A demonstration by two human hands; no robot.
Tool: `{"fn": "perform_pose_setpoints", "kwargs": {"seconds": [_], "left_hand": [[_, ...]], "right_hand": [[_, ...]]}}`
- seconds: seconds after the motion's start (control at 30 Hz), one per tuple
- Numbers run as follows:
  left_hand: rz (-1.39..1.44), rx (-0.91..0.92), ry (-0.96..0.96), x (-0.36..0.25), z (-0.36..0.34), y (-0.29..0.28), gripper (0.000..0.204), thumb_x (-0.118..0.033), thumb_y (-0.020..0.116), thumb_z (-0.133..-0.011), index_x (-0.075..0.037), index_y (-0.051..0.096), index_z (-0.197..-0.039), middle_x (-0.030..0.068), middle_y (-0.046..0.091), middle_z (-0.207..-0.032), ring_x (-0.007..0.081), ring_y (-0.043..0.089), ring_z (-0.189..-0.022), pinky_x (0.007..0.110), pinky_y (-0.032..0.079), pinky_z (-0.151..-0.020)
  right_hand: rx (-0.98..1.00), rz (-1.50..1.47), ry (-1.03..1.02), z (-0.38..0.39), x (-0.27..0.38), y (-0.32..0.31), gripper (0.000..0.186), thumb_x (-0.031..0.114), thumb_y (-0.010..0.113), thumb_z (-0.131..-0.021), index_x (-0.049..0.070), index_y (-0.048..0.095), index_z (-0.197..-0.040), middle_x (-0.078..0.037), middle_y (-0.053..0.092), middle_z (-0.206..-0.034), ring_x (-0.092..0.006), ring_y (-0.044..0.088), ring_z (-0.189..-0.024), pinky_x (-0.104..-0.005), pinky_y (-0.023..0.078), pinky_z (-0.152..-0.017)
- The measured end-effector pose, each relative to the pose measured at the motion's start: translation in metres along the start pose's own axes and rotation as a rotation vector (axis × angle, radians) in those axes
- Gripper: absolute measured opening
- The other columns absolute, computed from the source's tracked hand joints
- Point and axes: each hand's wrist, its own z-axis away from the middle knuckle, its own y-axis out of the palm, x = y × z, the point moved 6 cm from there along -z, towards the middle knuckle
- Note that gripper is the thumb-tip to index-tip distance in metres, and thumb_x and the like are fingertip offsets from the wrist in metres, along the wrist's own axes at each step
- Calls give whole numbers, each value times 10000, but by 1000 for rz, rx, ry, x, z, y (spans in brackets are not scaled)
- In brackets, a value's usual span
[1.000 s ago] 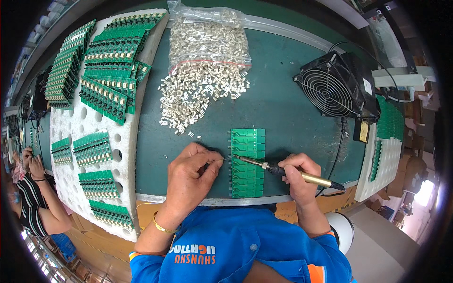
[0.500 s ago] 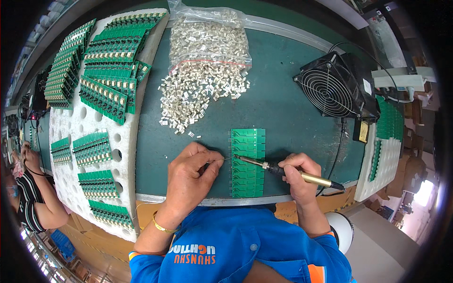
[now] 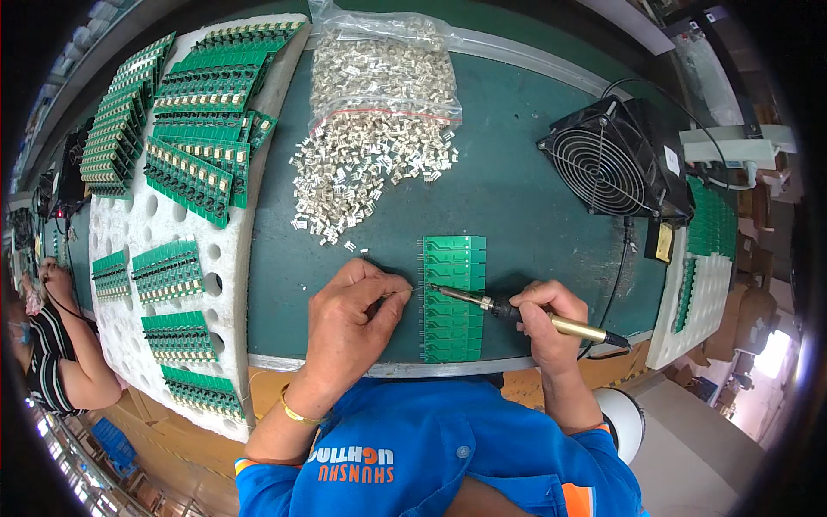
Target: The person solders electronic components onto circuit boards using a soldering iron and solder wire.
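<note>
While the right hand (image 3: 551,323) grips one soldering iron (image 3: 504,308), the left hand (image 3: 355,317) pinches one thin wire (image 3: 416,289) beside one circuit board (image 3: 455,319) near the desk's (image 3: 517,224) front edge.

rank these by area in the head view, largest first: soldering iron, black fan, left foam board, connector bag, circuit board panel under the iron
1. Left foam board, partly covered
2. Black fan and connector bag: too alike to rank
3. Circuit board panel
4. Soldering iron, long but thin
</note>
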Motion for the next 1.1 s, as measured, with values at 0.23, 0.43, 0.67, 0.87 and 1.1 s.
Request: {"fn": "perform_pose_setpoints", "kwargs": {"seconds": [0.23, 0.43, 0.67, 0.87, 1.1], "left_hand": [[13, 4, -15, 1, 2, -2, 128, 17, 730, -794, -27, 748, -912, 87, 624, -793, 187, 585, -596, 307, 459, -548], [-8, 6, -1, 0, 1, -2, 135, 23, 730, -788, -21, 748, -914, 94, 634, -800, 194, 600, -605, 311, 467, -549], [-11, -7, 15, -1, 0, -2, 132, 17, 735, -788, -21, 750, -913, 94, 637, -802, 195, 605, -603, 311, 472, -549], [3, -10, 4, 0, 0, -1, 127, 13, 734, -788, -26, 751, -907, 92, 647, -801, 208, 619, -614, 318, 480, -560], [0, -19, 15, 2, 0, 0, 116, 2, 739, -781, -32, 750, -891, 84, 643, -790, 217, 622, -614, 329, 482, -556]], "right_hand": [[63, 70, -106, -4, 9, 2, 57, 53, 706, -844, 5, 681, -863, -70, 665, -698, -113, 564, -572, -255, 416, -536], [38, 66, -116, -4, 10, 4, 61, 49, 706, -838, 2, 674, -861, -76, 675, -710, -129, 593, -586, -266, 430, -540], [42, 100, -110, -3, 12, 3, 58, 42, 703, -835, -1, 673, -860, -78, 676, -708, -125, 590, -584, -266, 430, -541], [33, 89, -105, -1, 11, 4, 61, 44, 700, -835, -4, 675, -863, -77, 671, -703, -114, 577, -582, -261, 426, -544], [20, 88, -88, -1, 11, 3, 70, 59, 701, -836, 0, 675, -864, -73, 677, -716, -109, 570, -584, -260, 426, -545]]}}
